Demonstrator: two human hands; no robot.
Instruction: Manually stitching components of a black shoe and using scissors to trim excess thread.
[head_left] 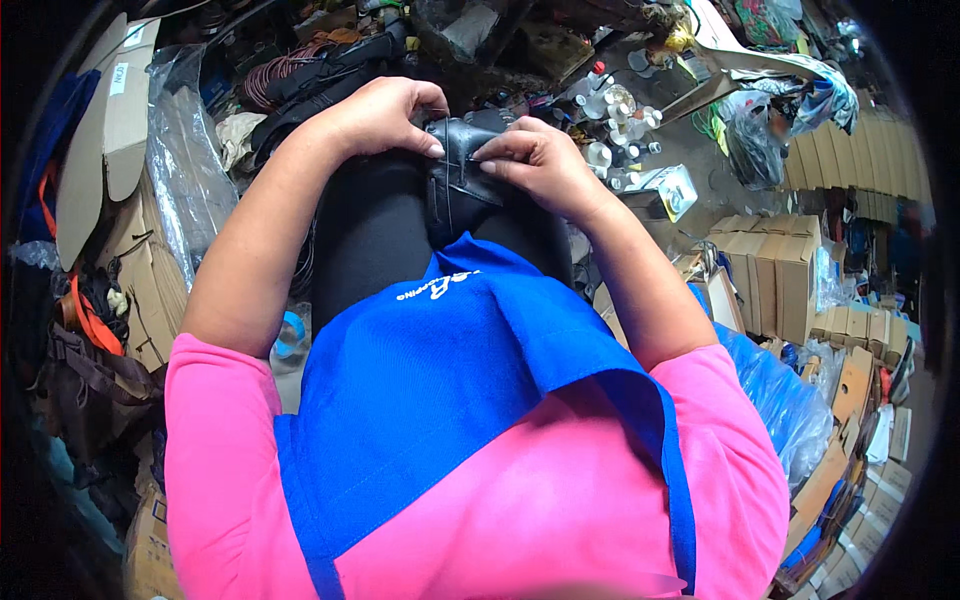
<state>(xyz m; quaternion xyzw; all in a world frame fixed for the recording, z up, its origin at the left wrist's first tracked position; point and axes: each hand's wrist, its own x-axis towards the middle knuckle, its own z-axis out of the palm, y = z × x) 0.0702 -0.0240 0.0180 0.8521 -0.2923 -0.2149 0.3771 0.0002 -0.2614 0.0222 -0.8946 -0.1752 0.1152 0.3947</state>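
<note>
Head cam: black leather-look piece point(482, 140) on the lap point(370, 225) at 12 o'clock, thin thread point(447, 170) across it. L hand point(393, 118) at its 9 o'clock edge, R hand point(540, 165) at 3; hands apart, fingertips at the piece, can't tell if either's clamped. Prob. light, semi-stiff, bit slick, creases easily. Best hold: side edges, thumbs on top, clear of thread.
</note>
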